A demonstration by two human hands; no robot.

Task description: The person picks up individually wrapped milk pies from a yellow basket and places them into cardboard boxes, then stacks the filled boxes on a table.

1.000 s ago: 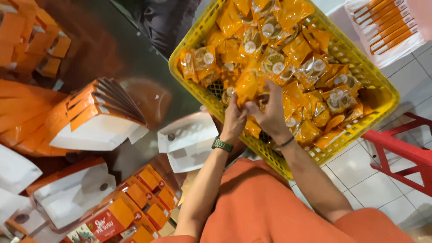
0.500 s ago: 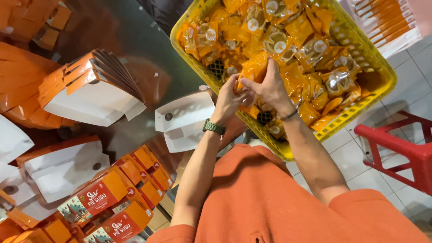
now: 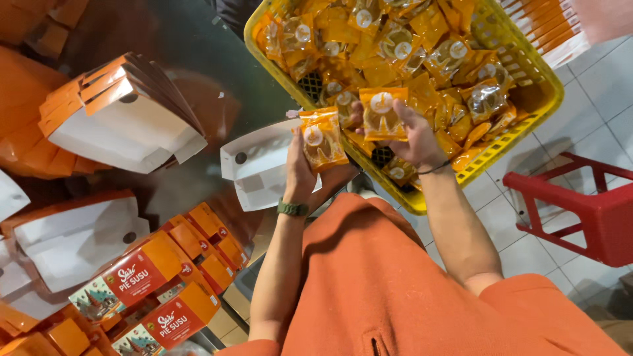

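Head view shows both hands raised at the near edge of a yellow crate, which is heaped with small orange packets of round pastries. Left hand, with a green watch at the wrist, is closed around one packet, held upright just left of the crate's near corner. Right hand, a thin band on its wrist, grips a second packet over the crate's near rim; the two packets sit side by side, apart. Left of the crate, on the dark worktop, lies an open white box. Further left sit a stack of flat orange-and-white boxes and printed orange cartons. A red stool stands right of the crate on the tiled floor.
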